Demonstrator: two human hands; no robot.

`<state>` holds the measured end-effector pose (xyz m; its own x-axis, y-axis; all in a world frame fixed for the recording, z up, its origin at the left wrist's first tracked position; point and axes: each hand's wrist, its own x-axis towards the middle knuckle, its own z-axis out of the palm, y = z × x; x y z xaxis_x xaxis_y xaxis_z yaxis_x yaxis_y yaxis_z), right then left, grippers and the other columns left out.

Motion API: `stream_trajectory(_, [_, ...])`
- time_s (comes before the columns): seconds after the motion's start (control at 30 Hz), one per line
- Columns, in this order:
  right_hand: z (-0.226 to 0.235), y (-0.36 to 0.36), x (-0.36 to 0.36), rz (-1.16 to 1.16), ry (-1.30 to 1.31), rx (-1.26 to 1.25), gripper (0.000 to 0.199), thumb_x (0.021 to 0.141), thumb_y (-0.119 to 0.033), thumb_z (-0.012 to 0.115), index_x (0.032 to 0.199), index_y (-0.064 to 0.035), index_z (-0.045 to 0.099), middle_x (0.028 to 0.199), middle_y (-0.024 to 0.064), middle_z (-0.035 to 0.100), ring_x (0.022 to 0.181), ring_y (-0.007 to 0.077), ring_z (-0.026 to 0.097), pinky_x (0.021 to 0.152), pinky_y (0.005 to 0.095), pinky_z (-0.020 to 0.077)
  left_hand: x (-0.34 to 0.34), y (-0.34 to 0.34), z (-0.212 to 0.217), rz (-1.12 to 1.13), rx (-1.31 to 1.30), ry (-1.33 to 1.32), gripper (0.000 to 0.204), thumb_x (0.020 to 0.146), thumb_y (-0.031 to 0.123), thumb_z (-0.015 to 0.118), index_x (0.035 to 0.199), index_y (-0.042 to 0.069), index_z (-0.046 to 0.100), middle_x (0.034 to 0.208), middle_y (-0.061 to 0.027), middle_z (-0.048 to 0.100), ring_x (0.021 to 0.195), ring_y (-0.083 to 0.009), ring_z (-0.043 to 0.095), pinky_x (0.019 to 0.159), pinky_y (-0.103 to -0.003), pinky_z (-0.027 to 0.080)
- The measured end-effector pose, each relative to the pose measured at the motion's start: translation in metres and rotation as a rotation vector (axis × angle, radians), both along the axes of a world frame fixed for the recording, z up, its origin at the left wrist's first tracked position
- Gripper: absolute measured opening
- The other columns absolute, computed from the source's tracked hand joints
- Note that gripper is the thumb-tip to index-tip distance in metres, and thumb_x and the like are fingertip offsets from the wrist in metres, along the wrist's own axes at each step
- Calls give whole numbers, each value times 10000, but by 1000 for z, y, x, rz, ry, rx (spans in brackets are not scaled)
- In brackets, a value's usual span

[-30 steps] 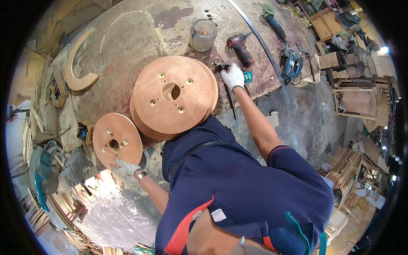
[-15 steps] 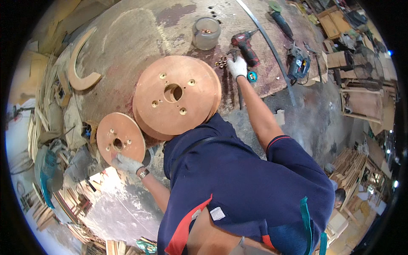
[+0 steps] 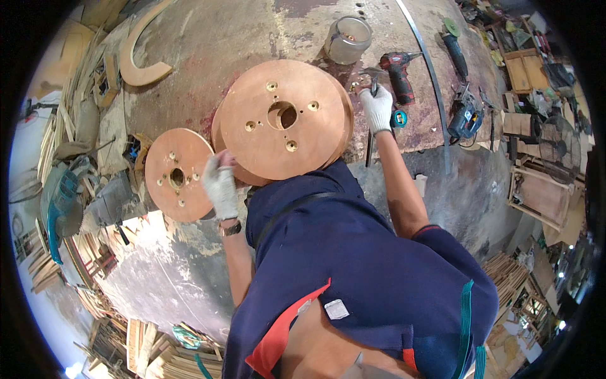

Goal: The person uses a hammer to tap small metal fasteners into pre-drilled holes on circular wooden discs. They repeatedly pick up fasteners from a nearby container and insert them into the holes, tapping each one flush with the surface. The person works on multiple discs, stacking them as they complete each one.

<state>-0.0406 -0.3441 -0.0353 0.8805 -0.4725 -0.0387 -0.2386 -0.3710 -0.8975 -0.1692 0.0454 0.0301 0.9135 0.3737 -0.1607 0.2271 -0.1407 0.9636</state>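
My R fingers (image 3: 370, 96) wrap the hammer (image 3: 369, 146), approx 1 o'clock. L fingers (image 3: 225, 160), 9 o'clock, are btwn small disc (image 3: 191, 189) and edge of big discs (image 3: 268, 137); if pinching, I can't tell. Open worktop (image 3: 197, 60): 11 o'clock.

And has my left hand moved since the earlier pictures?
Yes: your gloved left hand has moved up and to the right, closer to the large top wooden disc.

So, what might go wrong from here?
The hammer in the right hand could knock the nearby jar or drill if swung carelessly. The jar looks open, so a bump might spill the small pieces inside. The left hand, close to the large wooden disc, might get pinched if that disc shifted.
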Motion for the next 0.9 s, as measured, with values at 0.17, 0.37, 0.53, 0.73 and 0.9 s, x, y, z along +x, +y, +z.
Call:
stream_trajectory(0.17, [69,72,-56,567,245,248,192,838,-80,615,941,22,741,796,78,735,745,124,653,706,312,518,29,-73,18,-503,-227,164,225,962,53,671,1136,-87,694,1003,-83,731,902,-133,680,810,-259,536])
stream_trajectory(0.37, [80,104,-77,673,364,166,231,899,-141,662,1022,43,729,769,31,681,722,97,608,676,292,500,42,-88,-13,-579,-453,229,210,932,16,676,1115,-80,709,987,-90,737,870,-129,690,803,-267,558])
stream_trajectory(0.53, [70,100,-89,661,406,319,289,945,-206,684,1090,43,708,717,-12,584,677,87,532,641,296,467,39,-80,-31,-561,-343,215,214,926,83,714,1084,-60,728,894,-54,726,793,-100,663,741,-248,538])
stream_trajectory(0.73, [42,88,-103,446,293,117,311,918,-202,694,1084,59,660,748,46,628,662,128,598,626,286,488,90,-107,-37,-445,236,13,181,905,160,724,974,6,790,701,-51,699,611,-91,601,588,-275,466])
stream_trajectory(0.9, [52,60,-113,396,438,723,234,1005,-211,652,1126,-17,602,765,-7,591,556,84,559,499,231,491,119,-122,-43,-520,370,4,241,871,207,740,969,-10,784,701,-90,715,597,-119,610,587,-315,476])
